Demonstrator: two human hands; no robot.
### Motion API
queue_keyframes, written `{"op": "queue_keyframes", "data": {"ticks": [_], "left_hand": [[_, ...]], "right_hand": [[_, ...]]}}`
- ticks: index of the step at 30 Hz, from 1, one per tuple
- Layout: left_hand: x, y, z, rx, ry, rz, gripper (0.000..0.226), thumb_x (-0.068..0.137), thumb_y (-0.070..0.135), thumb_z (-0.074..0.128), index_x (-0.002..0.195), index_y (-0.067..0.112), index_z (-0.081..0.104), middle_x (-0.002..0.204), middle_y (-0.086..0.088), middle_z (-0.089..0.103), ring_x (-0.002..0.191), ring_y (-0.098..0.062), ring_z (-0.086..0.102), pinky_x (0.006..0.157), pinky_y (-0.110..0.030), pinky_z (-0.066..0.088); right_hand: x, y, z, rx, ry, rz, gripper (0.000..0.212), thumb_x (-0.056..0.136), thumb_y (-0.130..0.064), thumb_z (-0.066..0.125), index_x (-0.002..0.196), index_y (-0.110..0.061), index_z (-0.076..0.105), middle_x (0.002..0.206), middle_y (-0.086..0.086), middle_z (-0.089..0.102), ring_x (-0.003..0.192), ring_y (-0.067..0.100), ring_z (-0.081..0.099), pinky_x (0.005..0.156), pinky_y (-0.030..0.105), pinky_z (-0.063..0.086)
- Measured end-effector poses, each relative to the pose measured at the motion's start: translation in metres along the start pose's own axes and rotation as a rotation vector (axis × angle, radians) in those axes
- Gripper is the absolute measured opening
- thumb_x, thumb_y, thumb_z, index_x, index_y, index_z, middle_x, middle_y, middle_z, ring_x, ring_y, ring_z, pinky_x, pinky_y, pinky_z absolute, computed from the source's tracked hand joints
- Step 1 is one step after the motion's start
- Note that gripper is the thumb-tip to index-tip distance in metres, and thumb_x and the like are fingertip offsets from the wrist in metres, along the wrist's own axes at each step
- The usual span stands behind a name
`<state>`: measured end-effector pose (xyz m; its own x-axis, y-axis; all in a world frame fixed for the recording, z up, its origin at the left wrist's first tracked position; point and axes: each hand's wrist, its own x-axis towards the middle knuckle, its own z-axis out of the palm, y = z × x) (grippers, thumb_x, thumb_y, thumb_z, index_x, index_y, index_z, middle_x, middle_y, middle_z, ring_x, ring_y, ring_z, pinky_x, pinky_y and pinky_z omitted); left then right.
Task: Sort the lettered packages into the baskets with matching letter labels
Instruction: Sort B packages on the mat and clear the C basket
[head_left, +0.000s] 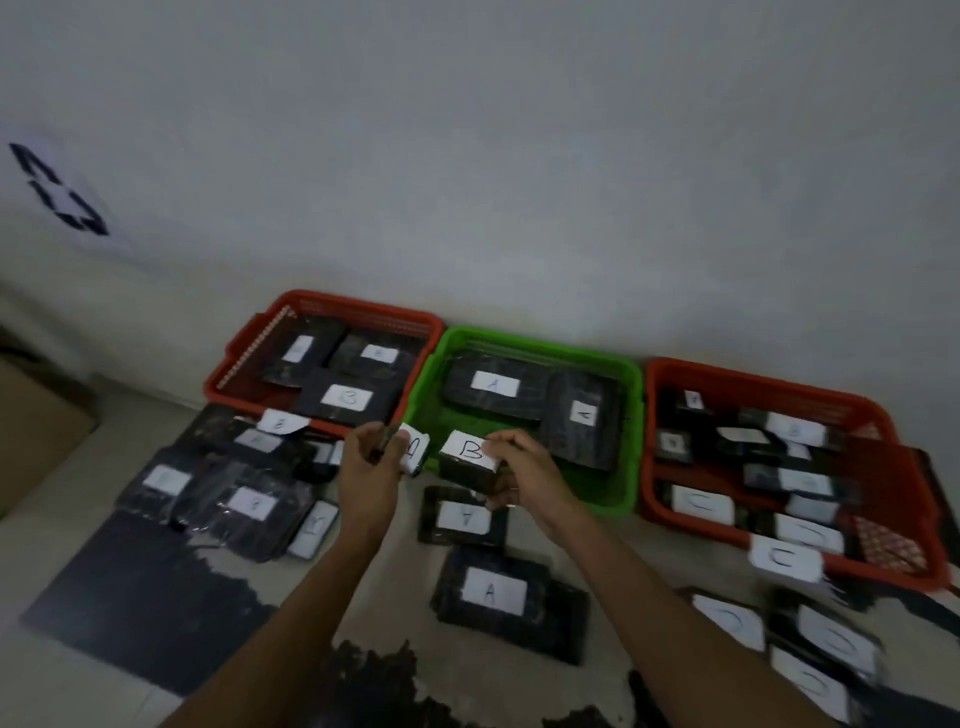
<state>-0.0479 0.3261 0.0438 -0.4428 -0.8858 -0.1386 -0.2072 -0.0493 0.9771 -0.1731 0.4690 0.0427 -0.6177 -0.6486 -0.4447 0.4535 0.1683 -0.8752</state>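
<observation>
Three baskets stand along the wall: a red one (244, 358) tagged B on the left, a green one (631, 415) holding A packages in the middle, a red one (893, 499) tagged C on the right. My left hand (366, 467) grips a small black package (415, 453) whose white label seems to read A. My right hand (522, 475) holds a black package labelled B (467, 460). Both are raised in front of the green basket's near edge.
Loose black packages lie on the floor: B ones (249, 499) at the left, two A ones (491, 592) in the middle, C ones (826, 639) at the right. A cardboard box (36, 431) stands at the far left. A dark mat (140, 597) covers the lower-left floor.
</observation>
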Motion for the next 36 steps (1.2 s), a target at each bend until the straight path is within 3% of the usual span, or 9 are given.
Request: {"op": "queue_keyframes", "data": {"ticks": [5,9,16,20,24,28,30,32,36], "left_hand": [[0.033,-0.027,-0.083,0.118,0.148,0.021,0.014,0.090,0.036,0.061,0.102,0.031,0.057,0.093,0.011,0.064,0.084,-0.004,0.063,0.080,-0.040,0.055],[0.051,-0.055,-0.137,0.096,0.220,-0.053,0.015,0.093,0.031,0.056,0.108,0.026,0.056,0.107,0.000,0.062,0.102,-0.021,0.061,0.087,-0.043,0.052],[0.062,-0.094,-0.216,0.118,0.423,-0.204,0.026,0.098,0.023,0.045,0.120,0.015,0.058,0.130,-0.015,0.047,0.113,-0.031,0.052,0.100,-0.052,0.044],[0.062,-0.112,-0.240,0.152,0.435,-0.341,0.031,0.099,0.019,0.043,0.125,0.013,0.057,0.133,-0.019,0.043,0.116,-0.032,0.050,0.107,-0.051,0.038],[0.057,-0.122,-0.241,0.218,0.371,-0.387,0.031,0.099,0.018,0.045,0.127,0.012,0.058,0.135,-0.018,0.044,0.123,-0.031,0.043,0.111,-0.047,0.032],[0.056,-0.121,-0.238,0.193,0.322,-0.349,0.032,0.095,0.013,0.051,0.127,0.010,0.055,0.127,-0.013,0.057,0.113,-0.026,0.056,0.102,-0.046,0.043],[0.055,-0.120,-0.238,0.203,0.338,-0.346,0.035,0.095,0.011,0.051,0.130,0.010,0.051,0.129,-0.012,0.056,0.116,-0.025,0.054,0.103,-0.045,0.042],[0.053,-0.119,-0.238,0.196,0.363,-0.334,0.035,0.096,0.012,0.050,0.130,0.010,0.051,0.129,-0.011,0.055,0.117,-0.024,0.053,0.103,-0.044,0.042],[0.050,-0.118,-0.240,0.294,0.371,-0.268,0.032,0.095,0.017,0.052,0.126,0.010,0.056,0.136,-0.012,0.048,0.125,-0.024,0.044,0.108,-0.045,0.036]], "right_hand": [[0.027,0.020,0.079,-0.145,-0.091,0.072,0.025,0.089,-0.031,0.066,0.103,-0.010,0.062,0.079,0.003,0.060,0.048,0.021,0.061,0.039,0.025,0.044],[0.048,0.047,0.124,-0.295,-0.111,0.181,0.022,0.088,-0.033,0.068,0.099,-0.015,0.062,0.078,0.008,0.068,0.050,0.021,0.065,0.042,0.024,0.046],[0.073,0.090,0.164,-0.294,0.127,0.200,0.002,0.094,-0.024,0.062,0.095,-0.022,0.061,0.096,0.012,0.063,0.076,0.022,0.060,0.064,0.033,0.056],[0.085,0.103,0.180,-0.381,0.249,0.160,0.021,0.095,-0.017,0.056,0.116,-0.016,0.062,0.100,0.011,0.065,0.084,0.025,0.063,0.075,0.042,0.059],[0.093,0.108,0.189,-0.421,0.392,0.154,0.021,0.091,-0.014,0.057,0.112,-0.012,0.060,0.111,0.017,0.067,0.102,0.038,0.063,0.088,0.055,0.054],[0.092,0.109,0.195,-0.481,0.437,0.128,0.016,0.087,-0.018,0.063,0.101,-0.016,0.057,0.103,0.014,0.069,0.095,0.034,0.066,0.085,0.050,0.055],[0.088,0.109,0.196,-0.562,0.395,0.092,0.022,0.084,-0.026,0.068,0.100,-0.019,0.055,0.099,0.007,0.069,0.085,0.022,0.064,0.079,0.037,0.054],[0.083,0.110,0.198,-0.637,0.294,0.068,0.035,0.082,-0.034,0.072,0.108,-0.022,0.052,0.098,-0.002,0.064,0.080,0.012,0.059,0.075,0.025,0.043],[0.078,0.114,0.199,-0.741,0.188,0.081,0.055,0.084,-0.036,0.071,0.128,-0.018,0.044,0.104,0.000,0.060,0.091,0.018,0.058,0.078,0.024,0.038]]}}
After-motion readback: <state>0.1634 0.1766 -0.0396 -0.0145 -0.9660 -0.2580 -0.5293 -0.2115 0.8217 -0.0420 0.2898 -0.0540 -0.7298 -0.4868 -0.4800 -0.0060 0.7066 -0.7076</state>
